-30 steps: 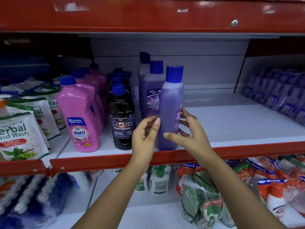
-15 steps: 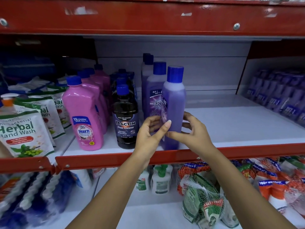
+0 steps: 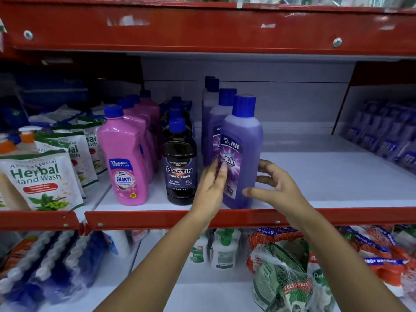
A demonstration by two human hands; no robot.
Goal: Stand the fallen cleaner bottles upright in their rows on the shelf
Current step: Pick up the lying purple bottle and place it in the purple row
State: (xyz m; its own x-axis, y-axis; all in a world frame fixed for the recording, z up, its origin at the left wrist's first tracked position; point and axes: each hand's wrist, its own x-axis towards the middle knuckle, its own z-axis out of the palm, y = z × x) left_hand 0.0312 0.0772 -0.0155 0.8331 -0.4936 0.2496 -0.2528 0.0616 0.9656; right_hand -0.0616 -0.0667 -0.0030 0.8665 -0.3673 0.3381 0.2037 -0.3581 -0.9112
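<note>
Both hands' grip brackets the upright purple bottle (image 3: pixel 244 152), fingers loose.

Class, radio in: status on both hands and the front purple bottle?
Left hand open, fingertips on label. Right hand open beside it. Purple Bactin bottle upright at shelf front. Nothing in the way.

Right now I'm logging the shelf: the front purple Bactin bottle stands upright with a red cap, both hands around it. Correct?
Not quite: the cap is blue, not red, as the head view shows. The purple Bactin bottle does stand upright, with the left hand and right hand around it.
</note>
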